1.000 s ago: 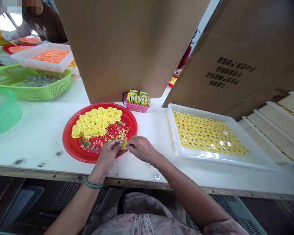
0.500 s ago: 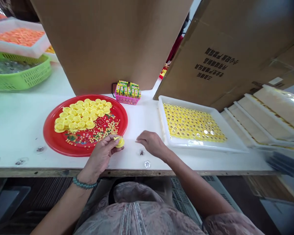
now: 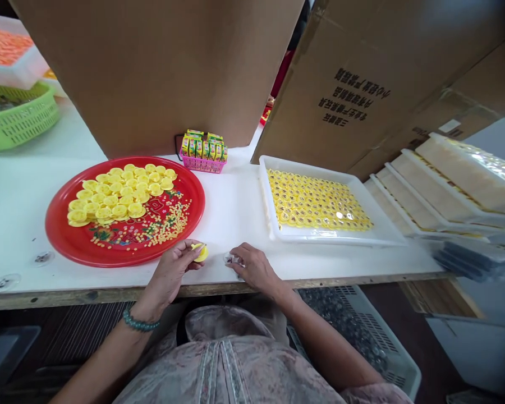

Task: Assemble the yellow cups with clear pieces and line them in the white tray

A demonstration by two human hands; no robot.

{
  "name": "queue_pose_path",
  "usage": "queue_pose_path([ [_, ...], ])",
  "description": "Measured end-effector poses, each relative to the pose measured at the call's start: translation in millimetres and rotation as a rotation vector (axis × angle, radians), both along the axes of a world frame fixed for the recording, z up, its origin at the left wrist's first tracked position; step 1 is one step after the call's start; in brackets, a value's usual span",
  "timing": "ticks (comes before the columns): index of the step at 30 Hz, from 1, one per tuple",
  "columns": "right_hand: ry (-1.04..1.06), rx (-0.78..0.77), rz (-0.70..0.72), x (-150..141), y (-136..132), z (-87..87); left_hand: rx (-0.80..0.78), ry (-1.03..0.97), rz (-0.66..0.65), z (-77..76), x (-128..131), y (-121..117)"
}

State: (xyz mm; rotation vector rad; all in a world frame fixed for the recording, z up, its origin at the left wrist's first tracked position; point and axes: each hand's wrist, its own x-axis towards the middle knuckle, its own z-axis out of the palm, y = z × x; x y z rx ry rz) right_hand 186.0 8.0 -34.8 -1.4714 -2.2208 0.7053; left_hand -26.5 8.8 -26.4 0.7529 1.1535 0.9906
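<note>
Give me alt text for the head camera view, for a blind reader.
A left hand holds a yellow disc and the right hand touches a small clear piece at a white table's edge; a red tray of yellow discs lies left, a white tray of yellow pieces right, cardboard behind.

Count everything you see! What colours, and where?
Table: one, white, middle
Round tray: one, red, left
Discs: many, yellow, on it
Small basket: one, pink, middle back
Little boxes: many, yellow-green, in it
Flat tray: one, white, right
Dotted discs: many, yellow, inside it
Stacked trays: several, white, far right
Cardboard sheets: two, brown, back
Holey basket: one, green, far left
Orange-filled tray: one, white, far left
Round pieces: two, clear, front left
Crate: one, grey, below table
Bracelet: one, teal, left wrist
Left hand: one, gripping yellow piece
Right hand: one, touching clear piece
</note>
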Motion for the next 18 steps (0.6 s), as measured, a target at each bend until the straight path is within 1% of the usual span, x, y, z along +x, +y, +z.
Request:
queue_pose_path([
  [3, 0.137, -0.125, -0.14, 2, 7, -3.6, -0.006, 0.013, -0.003, -0.1, -2, -2],
  [5, 0.215, -0.233, -0.233, 4, 15, -2.3, -0.014, 0.019, -0.001, -0.1, -3, -2],
  [7, 0.292, -0.314, -0.277, 7, 22, 0.7, -0.018, 0.021, 0.01, 0.0, -3, -1],
  [10, 0.301, -0.31, -0.291, 10, 31, 0.7, -0.029, 0.007, -0.002, -0.1, 1, 1],
  [14, 0.297, -0.246, -0.3, 8, 36, -12.8, -0.084, -0.04, -0.034, -1.0, 9, 3],
  [16, 0.345, -0.251, -0.299, 7, 35, -17.5, -0.092, -0.053, -0.035, -2.2, 11, 3],
  [18, 0.456, -0.315, -0.307, 6, 32, -15.9, -0.09, -0.052, -0.033, -3.8, 10, 2],
])
